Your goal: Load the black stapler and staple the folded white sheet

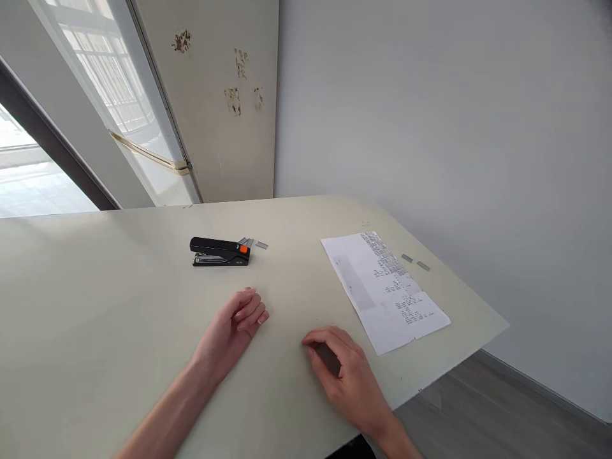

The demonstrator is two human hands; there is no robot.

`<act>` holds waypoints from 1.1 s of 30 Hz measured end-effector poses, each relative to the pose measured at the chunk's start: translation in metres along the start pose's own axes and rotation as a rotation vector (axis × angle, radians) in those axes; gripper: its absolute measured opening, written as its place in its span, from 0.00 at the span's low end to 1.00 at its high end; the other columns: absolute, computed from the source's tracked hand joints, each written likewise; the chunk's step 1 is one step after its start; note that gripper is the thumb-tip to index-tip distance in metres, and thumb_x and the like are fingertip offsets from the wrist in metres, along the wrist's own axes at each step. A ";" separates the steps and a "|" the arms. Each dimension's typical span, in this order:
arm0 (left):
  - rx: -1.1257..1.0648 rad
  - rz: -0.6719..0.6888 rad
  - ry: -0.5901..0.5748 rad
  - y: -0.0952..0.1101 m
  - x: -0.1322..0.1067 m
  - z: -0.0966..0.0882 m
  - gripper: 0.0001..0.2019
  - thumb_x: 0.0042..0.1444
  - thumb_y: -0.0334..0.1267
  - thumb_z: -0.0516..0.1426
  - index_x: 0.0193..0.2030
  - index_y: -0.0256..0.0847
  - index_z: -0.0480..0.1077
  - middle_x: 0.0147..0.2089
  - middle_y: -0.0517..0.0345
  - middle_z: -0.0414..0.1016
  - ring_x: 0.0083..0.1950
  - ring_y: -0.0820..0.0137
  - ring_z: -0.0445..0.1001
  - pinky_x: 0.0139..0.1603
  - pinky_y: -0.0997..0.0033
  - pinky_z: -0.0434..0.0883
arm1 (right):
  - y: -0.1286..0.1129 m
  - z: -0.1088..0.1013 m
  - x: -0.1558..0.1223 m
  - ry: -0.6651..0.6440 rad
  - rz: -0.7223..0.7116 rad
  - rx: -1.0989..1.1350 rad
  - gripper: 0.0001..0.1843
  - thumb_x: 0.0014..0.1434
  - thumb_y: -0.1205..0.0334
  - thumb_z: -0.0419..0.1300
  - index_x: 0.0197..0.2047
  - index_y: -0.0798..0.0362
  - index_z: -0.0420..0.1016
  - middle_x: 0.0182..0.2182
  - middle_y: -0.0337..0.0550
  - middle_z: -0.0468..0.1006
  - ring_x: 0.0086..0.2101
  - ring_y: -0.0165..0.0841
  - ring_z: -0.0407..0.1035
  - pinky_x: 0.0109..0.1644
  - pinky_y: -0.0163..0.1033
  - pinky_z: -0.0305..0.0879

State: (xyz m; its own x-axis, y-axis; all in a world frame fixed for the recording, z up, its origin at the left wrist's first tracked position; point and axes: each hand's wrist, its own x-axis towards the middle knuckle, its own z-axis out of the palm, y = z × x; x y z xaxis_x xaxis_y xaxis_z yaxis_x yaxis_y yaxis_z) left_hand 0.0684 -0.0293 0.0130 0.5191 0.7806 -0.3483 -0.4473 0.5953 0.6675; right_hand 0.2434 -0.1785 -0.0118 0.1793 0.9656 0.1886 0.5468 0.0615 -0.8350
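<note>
My left hand (241, 322) rests on the pale table, palm turned partly up, its fingers loosely curled with nothing visible in them. To its right lies my right hand (342, 366), palm down. Its thumb and index finger bend round until their tips nearly meet, and the hollow between them holds nothing I can see. A black stapler (220, 252) with an orange button sits beyond my left hand, apart from it. Strips of staples (261, 245) lie beside its right end. Past my right hand is a printed white sheet of paper (382, 287), untouched, with rows of staple-like strips along its upper right edge.
Two more staple strips (415, 262) lie right of the paper, near the edge of the table (119, 306). A grey wall (430, 127) runs along the right. Behind the table stands a fridge-like cabinet (229, 146) with worn brown patches. Wooden flooring (478, 408) shows below.
</note>
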 end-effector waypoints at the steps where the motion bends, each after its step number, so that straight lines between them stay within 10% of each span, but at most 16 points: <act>1: -0.003 0.003 0.011 0.000 0.000 0.000 0.22 0.60 0.35 0.65 0.22 0.43 0.56 0.24 0.69 0.43 0.24 0.76 0.44 0.29 0.73 0.68 | 0.000 0.000 0.000 0.001 0.000 -0.001 0.09 0.71 0.64 0.56 0.48 0.46 0.77 0.43 0.44 0.82 0.46 0.40 0.76 0.51 0.46 0.75; 33: 0.040 0.041 0.006 -0.002 0.000 -0.004 0.26 0.48 0.29 0.68 0.22 0.43 0.49 0.22 0.71 0.43 0.24 0.77 0.42 0.30 0.76 0.65 | 0.002 -0.004 -0.003 -0.018 0.009 0.019 0.09 0.73 0.60 0.55 0.50 0.44 0.77 0.46 0.44 0.82 0.45 0.39 0.77 0.50 0.45 0.77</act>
State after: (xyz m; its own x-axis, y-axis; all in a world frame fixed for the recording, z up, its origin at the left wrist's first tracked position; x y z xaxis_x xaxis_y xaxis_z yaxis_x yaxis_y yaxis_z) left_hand 0.0663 -0.0303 0.0090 0.4967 0.8053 -0.3236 -0.4386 0.5546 0.7071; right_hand 0.2478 -0.1822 -0.0120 0.1697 0.9704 0.1718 0.5299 0.0572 -0.8461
